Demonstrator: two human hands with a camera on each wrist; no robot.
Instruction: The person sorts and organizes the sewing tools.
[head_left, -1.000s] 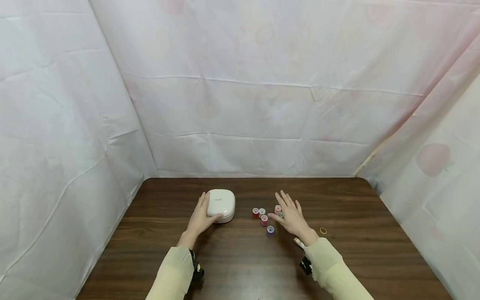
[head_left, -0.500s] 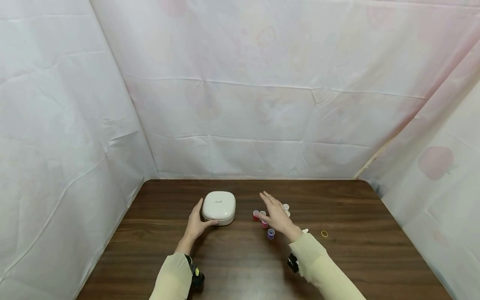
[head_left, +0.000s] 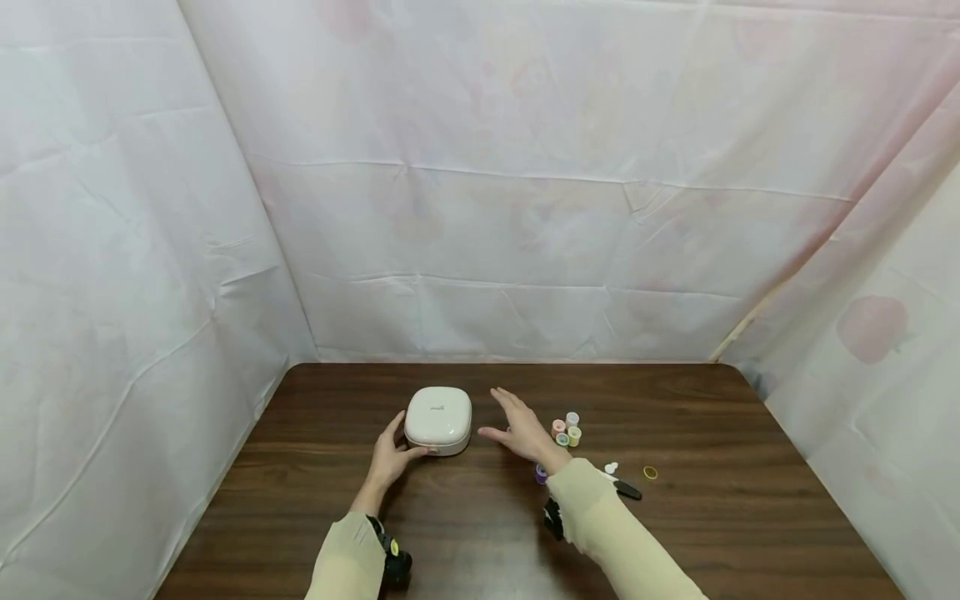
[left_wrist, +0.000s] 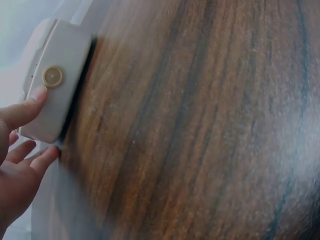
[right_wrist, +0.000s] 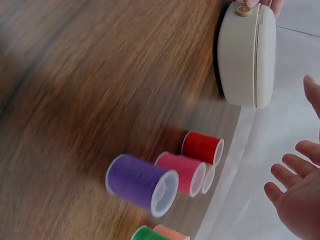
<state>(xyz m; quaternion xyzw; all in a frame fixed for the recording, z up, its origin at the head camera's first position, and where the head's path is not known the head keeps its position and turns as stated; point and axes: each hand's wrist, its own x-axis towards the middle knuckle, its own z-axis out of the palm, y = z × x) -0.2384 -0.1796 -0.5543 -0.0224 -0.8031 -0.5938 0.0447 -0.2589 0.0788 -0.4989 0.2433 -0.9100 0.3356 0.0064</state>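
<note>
A glossy white box (head_left: pixel 438 415) with rounded corners sits on the left half of the table, its lid down. On its front is a round gold button (left_wrist: pixel 53 76). My left hand (head_left: pixel 386 462) holds the box at its front left corner, thumb against the front beside the button, fingers at the left side. My right hand (head_left: pixel 523 433), fingers spread and holding nothing, hovers just right of the box. Below it in the right wrist view stand a red thread spool (right_wrist: pixel 200 146), a pink spool (right_wrist: pixel 181 171) and a purple spool (right_wrist: pixel 137 181); a white one is partly hidden.
Right of the right hand, several more spools cluster, among them a yellow spool (head_left: pixel 574 437). Nearby lie a black-handled tool (head_left: pixel 628 490), small white pieces (head_left: pixel 611 468) and a thin yellow ring (head_left: pixel 650 472). White sheeting (head_left: pixel 480 325) hangs behind the table.
My right hand has swept left from over the spools to near the box, uncovering the right-hand cluster. My left hand has slid down to the box's front corner; the box has shifted slightly left.
</note>
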